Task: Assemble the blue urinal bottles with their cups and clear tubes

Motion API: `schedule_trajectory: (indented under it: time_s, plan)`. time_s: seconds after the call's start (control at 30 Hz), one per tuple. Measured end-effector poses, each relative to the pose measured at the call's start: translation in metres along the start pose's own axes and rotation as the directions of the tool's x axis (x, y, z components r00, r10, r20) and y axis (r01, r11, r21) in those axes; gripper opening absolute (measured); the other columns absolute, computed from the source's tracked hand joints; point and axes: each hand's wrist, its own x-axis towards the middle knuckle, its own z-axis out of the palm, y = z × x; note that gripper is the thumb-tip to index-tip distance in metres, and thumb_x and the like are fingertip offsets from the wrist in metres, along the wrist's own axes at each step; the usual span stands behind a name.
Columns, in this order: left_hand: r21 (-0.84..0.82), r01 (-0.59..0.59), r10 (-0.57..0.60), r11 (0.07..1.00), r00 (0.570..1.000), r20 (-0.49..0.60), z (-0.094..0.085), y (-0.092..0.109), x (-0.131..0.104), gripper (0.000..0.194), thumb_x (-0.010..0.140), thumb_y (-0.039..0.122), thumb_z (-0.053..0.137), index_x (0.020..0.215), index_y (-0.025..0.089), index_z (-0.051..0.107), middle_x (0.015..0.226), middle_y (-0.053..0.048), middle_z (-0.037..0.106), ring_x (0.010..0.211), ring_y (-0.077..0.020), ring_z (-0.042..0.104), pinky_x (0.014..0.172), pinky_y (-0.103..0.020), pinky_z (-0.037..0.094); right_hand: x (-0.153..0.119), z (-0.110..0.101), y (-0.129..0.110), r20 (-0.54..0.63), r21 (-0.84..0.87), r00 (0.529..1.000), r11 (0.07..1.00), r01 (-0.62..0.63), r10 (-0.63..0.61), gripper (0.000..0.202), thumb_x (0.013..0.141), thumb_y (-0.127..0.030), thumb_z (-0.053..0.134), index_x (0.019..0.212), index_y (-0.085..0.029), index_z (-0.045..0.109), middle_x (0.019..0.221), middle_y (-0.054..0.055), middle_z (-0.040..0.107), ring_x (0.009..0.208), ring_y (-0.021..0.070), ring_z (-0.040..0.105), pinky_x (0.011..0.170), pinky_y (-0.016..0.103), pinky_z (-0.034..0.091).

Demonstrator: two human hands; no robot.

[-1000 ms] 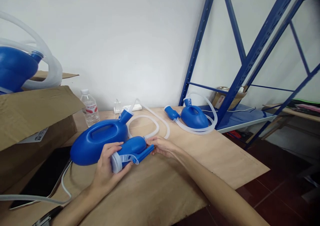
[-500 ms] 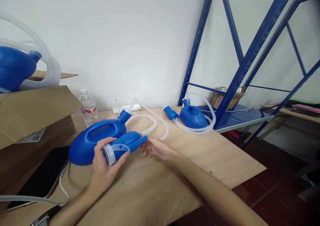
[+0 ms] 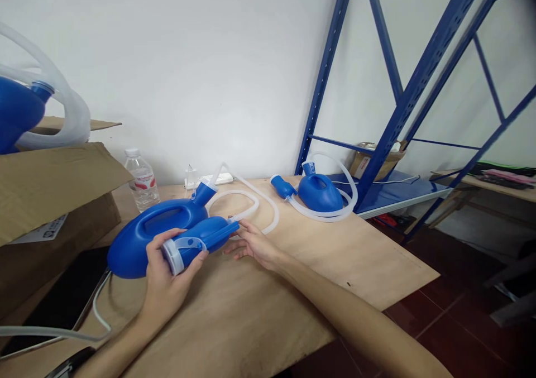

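Observation:
My left hand (image 3: pixel 167 266) is wrapped around a blue plastic urinal funnel (image 3: pixel 209 234) with a white cap (image 3: pixel 173 257), held tilted above the table. A translucent hose (image 3: pixel 247 215) joins the funnel's far end. My right hand (image 3: pixel 255 247) is beside that end, its lower fingers apart. Its upper fingers are close to the hose joint and handle tip; whether they touch is hard to see. Just behind the funnel lies a blue urinal bottle (image 3: pixel 125 249) with a grip slot, its neck (image 3: pixel 204 192) joined to the same looping hose.
A second blue urinal bottle (image 3: pixel 320 195) with coiled hose and funnel (image 3: pixel 283 186) sits farther right. On the left are a cardboard box (image 3: pixel 62 171), a water bottle (image 3: pixel 142 182) and a black tablet (image 3: pixel 58 300) with a cable. A power strip (image 3: pixel 215 180) lies by the wall; blue shelving (image 3: pixel 377 196) stands right.
The whole view has shifted slightly, so things appear a little farther left. My right hand's lower fingers have spread out more; my left hand keeps its hold on the funnel.

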Motion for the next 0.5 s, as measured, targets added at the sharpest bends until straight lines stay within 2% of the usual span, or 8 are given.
schedule_trajectory:
  time_s: [0.2,0.33,0.5]
  plan:
    - [0.000,0.014,-0.014,1.000,1.000,0.003,-0.0002,0.0001,0.0001,0.053,0.080,0.045,0.077,0.121,0.027,0.050,0.116,-0.005,0.060,0.104,-0.0267,0.063,0.086,-0.044,0.053,0.0035,-0.0022,0.0063,-0.005,0.001,0.999,0.999,0.038,-0.038,0.048,0.077,-0.061,0.078,0.094,-0.020,0.062,0.097,0.003,0.068,0.072,0.0134,0.070,0.056,0.022,0.049]
    - [-0.018,0.039,-0.039,0.999,0.999,0.015,0.0002,-0.0013,-0.0009,0.054,0.080,0.045,0.077,0.122,0.027,0.048,0.118,-0.005,0.060,0.104,-0.0266,0.063,0.086,-0.044,0.053,0.0034,-0.0022,0.0055,0.025,0.034,1.000,0.999,0.009,-0.010,0.051,0.073,-0.064,0.081,0.087,-0.019,0.060,0.084,0.001,0.066,0.068,0.0122,0.066,0.056,0.022,0.046]
    - [-0.039,0.058,-0.057,0.998,0.998,0.025,0.0002,-0.0033,-0.0020,0.054,0.080,0.044,0.078,0.122,0.028,0.047,0.118,-0.005,0.061,0.105,-0.0273,0.064,0.087,-0.045,0.054,0.0028,0.0001,0.0045,0.062,0.055,0.995,0.996,-0.077,0.073,0.053,0.080,-0.070,0.072,0.083,-0.018,0.060,0.074,-0.001,0.064,0.061,0.0116,0.062,0.055,0.024,0.044]
